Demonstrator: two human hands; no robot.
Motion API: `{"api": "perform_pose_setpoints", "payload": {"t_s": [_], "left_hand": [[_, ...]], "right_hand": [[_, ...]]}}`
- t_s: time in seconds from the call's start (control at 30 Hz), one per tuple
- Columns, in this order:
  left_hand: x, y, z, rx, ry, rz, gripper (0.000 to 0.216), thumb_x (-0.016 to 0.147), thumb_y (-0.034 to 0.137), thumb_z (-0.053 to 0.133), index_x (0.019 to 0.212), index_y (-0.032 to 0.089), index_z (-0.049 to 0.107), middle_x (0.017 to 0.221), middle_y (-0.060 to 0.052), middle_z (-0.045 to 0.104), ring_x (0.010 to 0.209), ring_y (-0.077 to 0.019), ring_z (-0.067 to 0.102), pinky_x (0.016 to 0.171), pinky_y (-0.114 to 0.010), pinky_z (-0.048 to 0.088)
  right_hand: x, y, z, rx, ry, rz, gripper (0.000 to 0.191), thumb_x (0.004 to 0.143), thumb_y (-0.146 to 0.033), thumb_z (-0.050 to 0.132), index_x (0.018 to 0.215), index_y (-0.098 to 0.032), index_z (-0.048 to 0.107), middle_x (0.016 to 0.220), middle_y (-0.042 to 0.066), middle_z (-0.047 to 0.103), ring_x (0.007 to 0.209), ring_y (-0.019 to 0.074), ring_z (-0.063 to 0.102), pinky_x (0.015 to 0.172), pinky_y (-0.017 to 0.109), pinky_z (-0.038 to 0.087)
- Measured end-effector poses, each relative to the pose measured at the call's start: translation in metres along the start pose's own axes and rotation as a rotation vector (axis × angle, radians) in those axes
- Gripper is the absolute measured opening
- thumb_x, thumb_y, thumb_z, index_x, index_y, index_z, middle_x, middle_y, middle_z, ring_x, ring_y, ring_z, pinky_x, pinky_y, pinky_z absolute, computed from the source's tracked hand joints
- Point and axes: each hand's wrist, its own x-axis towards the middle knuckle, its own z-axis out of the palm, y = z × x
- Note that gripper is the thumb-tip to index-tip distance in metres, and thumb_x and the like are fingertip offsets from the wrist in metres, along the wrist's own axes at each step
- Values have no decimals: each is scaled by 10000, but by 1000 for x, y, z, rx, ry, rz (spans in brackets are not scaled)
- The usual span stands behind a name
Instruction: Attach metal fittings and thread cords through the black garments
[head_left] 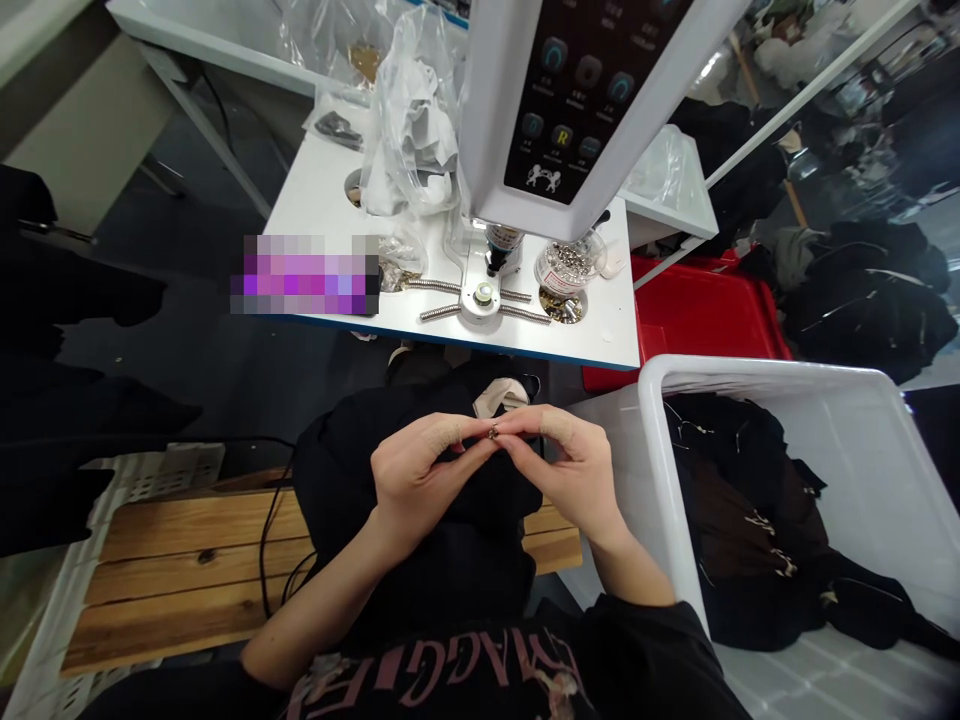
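I logged both bare hands raised above the lap, close together at mid-frame. The left hand [424, 483] and the right hand [564, 478] met at the fingertips. Between them sat a small brass-coloured metal fitting [493, 432], too small for me to confirm its exact type. The left fingers [457, 432] and the right fingers [536, 420] were narrowly closed and pinched it from opposite sides, so the item was held in the air, touching nothing else that I could see.

Directly beneath the hands lay a black garment [442, 520], with a pale fabric lining [501, 398] showing at its upper edge. The hands were nearest to this garment but were not seen resting on it.

Ahead stood a white table [592, 335] carrying a white button press [577, 110] with a push-button control panel. At the press base I noted coil springs [442, 287], a clear jar of metal studs [568, 262], and a round recess of brass-coloured fittings [561, 305]. Clear plastic bags [411, 130] lay farther along the table.

To the right sat a white plastic bin [750, 372] holding black garments [742, 500], with a red crate [712, 310] behind it. A wooden bench [187, 560] ran beneath and to the left of the hands.
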Motion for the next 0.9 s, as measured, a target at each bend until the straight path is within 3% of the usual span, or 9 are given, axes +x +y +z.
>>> {"api": "perform_pose_setpoints", "payload": {"t_s": [0.23, 0.37, 0.5, 0.6, 0.67, 0.77, 0.9], "left_hand": [[-1, -6, 4, 19, -16, -37, 171, 730, 131, 699, 889, 181, 662, 795, 5, 699, 616, -77, 605, 550, -182, 506], [5, -15, 8, 50, -45, -161, 227, 741, 197, 697, 957, 180, 630, 812, 0, 681, 638, -81, 592, 587, -198, 501], [-8, -65, 29, 45, -156, -366, 496, 718, 300, 715, 1152, 176, 510, 939, -38, 644, 831, -139, 609, 651, -237, 496], [-38, -119, 50, 55, -334, -541, 356, 769, 268, 642, 1086, 150, 531, 864, -40, 629, 784, -144, 603, 608, -234, 478], [-57, -146, 59, 94, -381, -578, 232, 799, 251, 589, 1002, 141, 573, 832, -47, 616, 779, -157, 590, 615, -250, 474], [-70, -162, 63, 89, -377, -547, 170, 817, 250, 551, 958, 169, 600, 887, -47, 604, 853, -167, 572, 642, -251, 469], [-68, -162, 60, 62, -351, -543, 163, 825, 239, 526, 956, 176, 600, 881, -37, 595, 824, -153, 570, 629, -244, 461]], "right_hand": [[10, 7, 1, -100, -62, -88, 115, 796, -125, 600, 853, -212, 649, 870, 16, 662, 797, 142, 625, 749, 282, 524], [24, 24, 5, -117, -51, -82, 79, 792, -145, 584, 814, -200, 635, 848, 16, 654, 780, 135, 615, 731, 262, 510], [60, 64, 4, -69, 44, 41, 70, 779, -205, 593, 825, -172, 634, 819, 25, 652, 734, 129, 616, 724, 252, 511], [96, 95, 1, -42, 116, 91, 109, 742, -244, 626, 799, -151, 629, 758, 25, 647, 687, 130, 612, 713, 256, 515], [118, 107, -1, -62, 127, 93, 136, 730, -270, 630, 791, -148, 629, 737, 27, 647, 678, 137, 608, 700, 262, 514], [140, 112, -2, -114, 89, 67, 169, 753, -312, 603, 804, -153, 631, 759, 34, 649, 690, 143, 602, 692, 266, 505], [154, 109, -2, -126, 28, -24, 177, 781, -330, 579, 814, -163, 627, 836, 41, 644, 768, 151, 601, 755, 282, 502]]}}
